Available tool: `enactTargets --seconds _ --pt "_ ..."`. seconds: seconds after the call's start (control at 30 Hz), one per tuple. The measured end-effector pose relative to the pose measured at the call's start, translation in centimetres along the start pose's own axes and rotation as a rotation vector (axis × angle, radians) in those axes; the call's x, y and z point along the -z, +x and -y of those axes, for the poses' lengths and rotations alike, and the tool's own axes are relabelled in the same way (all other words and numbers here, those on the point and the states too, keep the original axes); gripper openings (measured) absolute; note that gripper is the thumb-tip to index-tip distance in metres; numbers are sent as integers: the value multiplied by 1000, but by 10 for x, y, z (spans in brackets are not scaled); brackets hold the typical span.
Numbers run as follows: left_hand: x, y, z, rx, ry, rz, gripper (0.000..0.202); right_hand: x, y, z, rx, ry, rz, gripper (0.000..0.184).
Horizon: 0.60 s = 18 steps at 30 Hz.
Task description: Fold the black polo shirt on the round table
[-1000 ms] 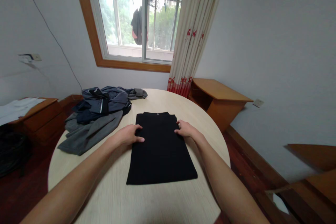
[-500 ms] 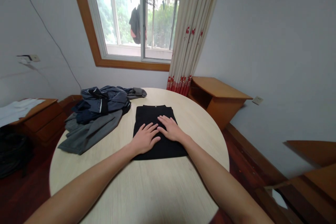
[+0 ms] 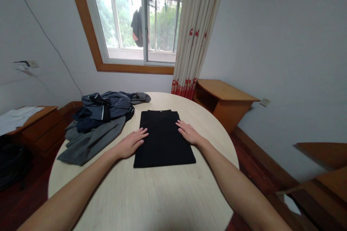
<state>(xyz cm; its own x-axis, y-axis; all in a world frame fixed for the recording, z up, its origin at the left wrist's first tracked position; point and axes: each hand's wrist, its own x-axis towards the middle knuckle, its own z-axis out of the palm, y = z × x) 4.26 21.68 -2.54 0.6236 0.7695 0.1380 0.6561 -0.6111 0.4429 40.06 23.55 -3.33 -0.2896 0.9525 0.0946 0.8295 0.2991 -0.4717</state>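
A black garment [image 3: 162, 139], folded into a neat rectangle, lies flat in the middle of a round pale wooden table [image 3: 151, 195]. My left hand [image 3: 131, 142] rests flat on its left edge with the fingers stretched out. My right hand [image 3: 188, 133] lies flat on its right edge, fingers extended as well. Neither hand holds anything.
A heap of grey and dark blue clothes [image 3: 97, 119] covers the table's far left. A low wooden cabinet [image 3: 225, 103] stands beyond the table at the right, beside a curtain [image 3: 196, 32] and a window [image 3: 132, 18]. Another wooden cabinet [image 3: 35, 126] with white cloth on it is at the left.
The long black garment was folded in half to a shorter rectangle. My hands pressed its middle, then slid apart to its left and right edges.
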Motion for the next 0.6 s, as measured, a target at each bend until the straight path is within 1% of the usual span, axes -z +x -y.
enactTargets --seconds 0.07,0.17,0.27,0.37,0.43,0.53,0.6 --pt "9 -2 3 -11 -46 3 48 7 -6 -9 4 5 5 53" --pt "19 -6 0 -28 -63 63 57 18 -16 -16 28 31 49 68" --pt "21 -10 -9 -84 -47 142 63 24 -23 -11 100 85 87 71" --pt "16 -9 -16 -130 -14 166 62 25 -26 1 153 74 146 73" --pt "11 -7 -16 -135 16 151 62 27 -27 9 182 54 150 66" --pt "8 -3 -11 -138 2 98 63 32 -28 17 219 86 92 36" --pt "11 -3 -9 -143 -60 66 60 36 -28 18 238 158 70 26"
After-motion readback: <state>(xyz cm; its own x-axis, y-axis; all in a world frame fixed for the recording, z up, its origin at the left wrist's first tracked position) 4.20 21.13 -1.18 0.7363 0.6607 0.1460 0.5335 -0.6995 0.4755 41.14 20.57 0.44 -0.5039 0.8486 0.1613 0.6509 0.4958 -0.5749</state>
